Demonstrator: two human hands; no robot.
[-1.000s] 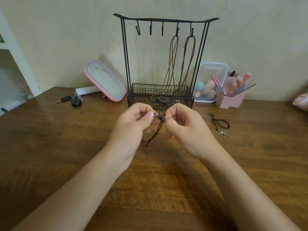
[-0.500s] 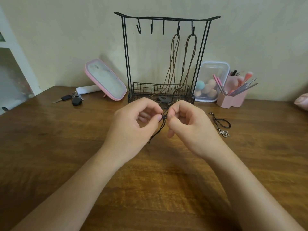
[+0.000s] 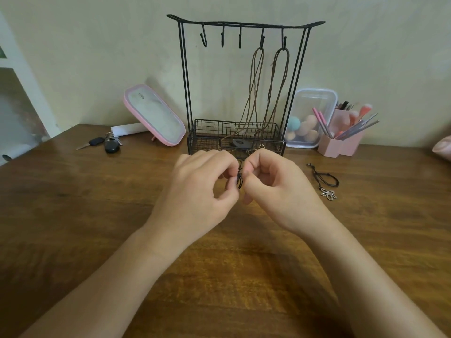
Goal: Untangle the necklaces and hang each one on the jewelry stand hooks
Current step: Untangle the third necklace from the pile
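The left hand [image 3: 202, 191] and right hand [image 3: 277, 189] pinched the black cord necklace [image 3: 240, 182] between curled fingers [image 3: 229, 175] above the desk [image 3: 73, 215], just in front of the jewelry stand [image 3: 244, 23], where two brown necklaces [image 3: 254, 90] hung.

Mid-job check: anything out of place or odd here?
Only the flower-pendant necklace, lying loose on the table right of the right hand, unhung. That hand and the left hand pinch a black cord; two brown necklaces hang neatly on the stand.

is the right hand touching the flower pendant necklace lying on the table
Apart. The head view shows bare table between the right hand and the flower pendant necklace; that hand pinches the black cord instead.
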